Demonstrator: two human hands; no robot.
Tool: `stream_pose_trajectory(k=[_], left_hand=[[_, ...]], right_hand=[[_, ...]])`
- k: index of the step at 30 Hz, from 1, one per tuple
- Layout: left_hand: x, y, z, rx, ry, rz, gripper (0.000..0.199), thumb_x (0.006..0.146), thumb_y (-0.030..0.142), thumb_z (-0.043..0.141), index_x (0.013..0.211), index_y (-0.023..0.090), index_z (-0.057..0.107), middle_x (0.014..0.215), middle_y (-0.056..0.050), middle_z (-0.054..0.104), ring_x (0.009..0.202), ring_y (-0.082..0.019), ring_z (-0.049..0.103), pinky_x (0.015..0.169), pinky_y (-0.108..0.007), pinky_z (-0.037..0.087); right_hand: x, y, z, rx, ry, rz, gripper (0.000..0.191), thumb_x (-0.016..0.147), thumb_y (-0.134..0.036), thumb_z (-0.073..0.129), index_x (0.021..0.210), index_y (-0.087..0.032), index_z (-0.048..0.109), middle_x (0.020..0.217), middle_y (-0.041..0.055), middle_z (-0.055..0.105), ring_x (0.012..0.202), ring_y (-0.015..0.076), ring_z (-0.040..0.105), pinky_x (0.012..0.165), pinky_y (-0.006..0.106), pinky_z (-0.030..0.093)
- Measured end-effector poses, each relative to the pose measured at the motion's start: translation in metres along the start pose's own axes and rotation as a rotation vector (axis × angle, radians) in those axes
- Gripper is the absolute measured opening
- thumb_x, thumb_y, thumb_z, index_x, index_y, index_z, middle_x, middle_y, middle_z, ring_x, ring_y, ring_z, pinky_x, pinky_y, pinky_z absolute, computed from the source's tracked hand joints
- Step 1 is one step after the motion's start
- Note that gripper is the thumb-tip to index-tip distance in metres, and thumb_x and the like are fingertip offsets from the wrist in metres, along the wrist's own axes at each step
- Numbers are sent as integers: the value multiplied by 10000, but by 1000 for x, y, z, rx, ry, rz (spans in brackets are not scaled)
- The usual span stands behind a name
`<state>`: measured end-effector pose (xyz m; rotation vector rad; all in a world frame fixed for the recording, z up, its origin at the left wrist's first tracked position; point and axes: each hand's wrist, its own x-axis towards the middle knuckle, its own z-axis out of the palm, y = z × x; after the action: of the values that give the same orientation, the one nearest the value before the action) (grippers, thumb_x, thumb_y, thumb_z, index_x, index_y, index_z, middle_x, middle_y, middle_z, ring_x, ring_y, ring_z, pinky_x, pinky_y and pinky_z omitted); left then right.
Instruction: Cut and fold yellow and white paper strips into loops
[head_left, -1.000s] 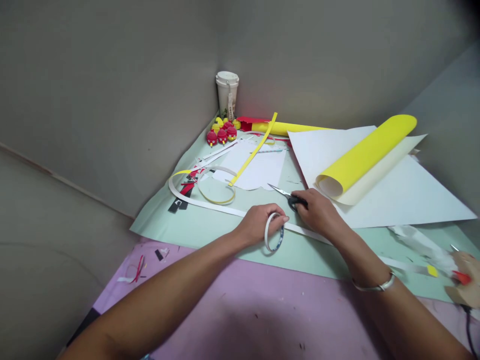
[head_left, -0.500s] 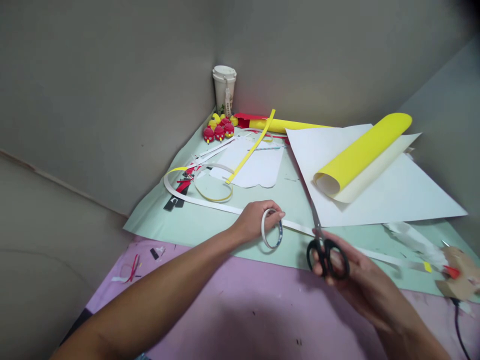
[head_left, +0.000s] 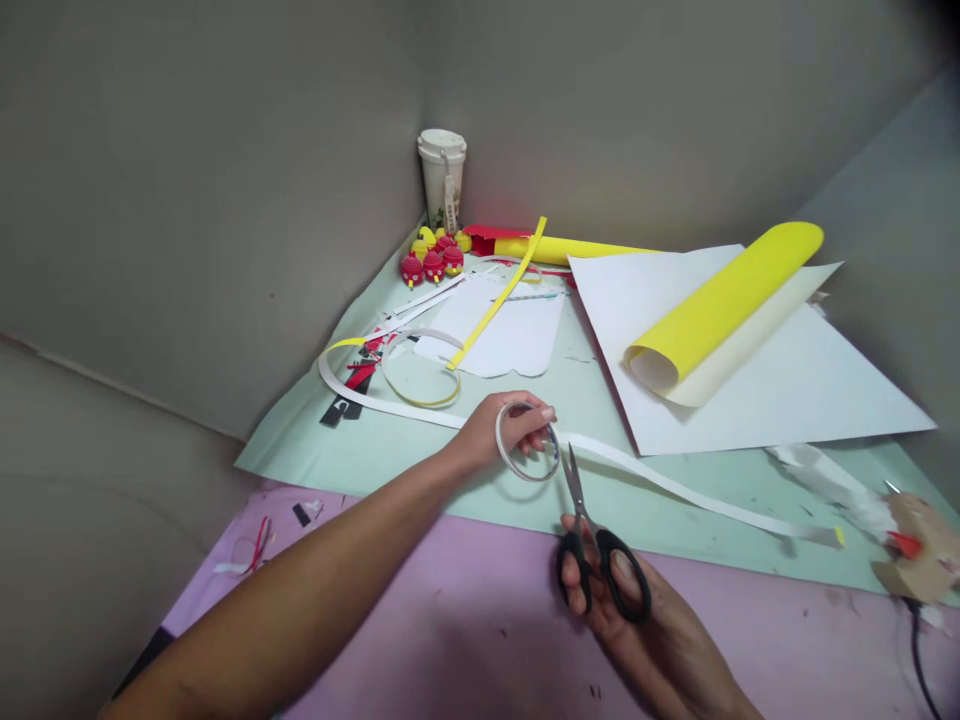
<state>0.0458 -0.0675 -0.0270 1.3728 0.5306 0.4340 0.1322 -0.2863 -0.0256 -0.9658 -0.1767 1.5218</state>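
My left hand (head_left: 499, 432) is closed around a thin white roll of tape (head_left: 504, 462), which hangs ring-like from the thumb and fingers. A long white paper strip (head_left: 697, 492) with a yellow tip runs across the green mat, passing at or behind my left hand; whether the fingers touch it I cannot tell. My right hand (head_left: 630, 610) grips black-handled scissors (head_left: 581, 515), thumb and fingers through the loops. The blades are a little apart and point up, close to the right side of the tape roll.
A yellow paper roll (head_left: 727, 305) rests on a large white sheet (head_left: 787, 390). Behind are red and yellow balls (head_left: 433, 265), a lidded cup (head_left: 442, 180) and a yellow strip (head_left: 499, 295). At right lies a hot-glue gun-like tan object (head_left: 926, 545) with a cord.
The scissors have come left and down, away from the white sheet's edge and nearer my left hand, their blades now parted. The tape roll has turned more face-on.
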Motion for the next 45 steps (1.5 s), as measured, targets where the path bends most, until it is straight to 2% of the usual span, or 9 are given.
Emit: stream_pose_trajectory(k=[13, 20, 29, 35, 38, 41, 43, 45], left_hand=[[0, 0, 1, -11, 7, -18, 243, 810, 364, 669, 800, 126, 623, 589, -11, 606, 528, -110, 569, 532, -225, 471], [1, -1, 1, -7, 0, -18, 234, 810, 354, 657, 799, 123, 620, 576, -10, 602, 523, -108, 564, 527, -221, 468], [2, -5, 0, 15, 10, -9, 245, 804, 368, 653, 792, 125, 622, 589, -13, 609, 512, -110, 560, 497, -217, 461], [3, -4, 0, -12, 18, -10, 219, 804, 345, 654, 783, 129, 622, 571, -8, 601, 509, -109, 561, 503, -217, 462], [2, -1, 0, -23, 41, -1, 253, 815, 381, 647, 762, 135, 618, 551, 1, 587, 480, -100, 540, 483, -210, 444], [1, 1, 0, 5, 60, 12, 311, 833, 430, 627, 719, 142, 614, 513, 15, 553, 434, -79, 491, 455, -197, 404], [0, 1, -1, 6, 73, 10, 332, 835, 452, 625, 712, 143, 617, 507, 17, 546, 430, -77, 484, 449, -195, 393], [0, 0, -1, -13, 93, 6, 345, 839, 467, 618, 722, 143, 621, 513, 13, 550, 436, -78, 488, 450, -194, 392]], right_hand=[[10, 4, 11, 52, -4, -36, 363, 857, -395, 666, 1160, -195, 669, 910, 74, 645, 748, 157, 545, 630, 261, 435], [15, 10, 9, 99, -22, -55, 296, 922, -336, 580, 1187, -222, 644, 921, 76, 643, 773, 162, 541, 663, 271, 433], [17, 10, 10, 69, 15, -54, 253, 847, -351, 679, 1073, -238, 688, 898, 46, 622, 733, 144, 509, 722, 272, 455], [15, 6, 10, 42, 15, -37, 294, 824, -357, 709, 1092, -239, 687, 852, 34, 606, 696, 131, 490, 704, 267, 452], [9, -1, 12, -26, 14, -15, 382, 787, -392, 742, 1128, -232, 684, 830, 40, 613, 667, 129, 496, 645, 259, 441], [2, -12, 5, -173, 115, -103, 471, 745, -446, 766, 1158, -238, 678, 820, 47, 632, 655, 140, 524, 610, 263, 445], [-4, -20, -7, -364, 244, -180, 486, 757, -470, 748, 1189, -263, 669, 847, 51, 660, 679, 155, 567, 633, 272, 471], [-10, -26, -23, -657, 345, -215, 449, 790, -462, 719, 1211, -315, 663, 919, 52, 697, 757, 179, 626, 694, 281, 508]])
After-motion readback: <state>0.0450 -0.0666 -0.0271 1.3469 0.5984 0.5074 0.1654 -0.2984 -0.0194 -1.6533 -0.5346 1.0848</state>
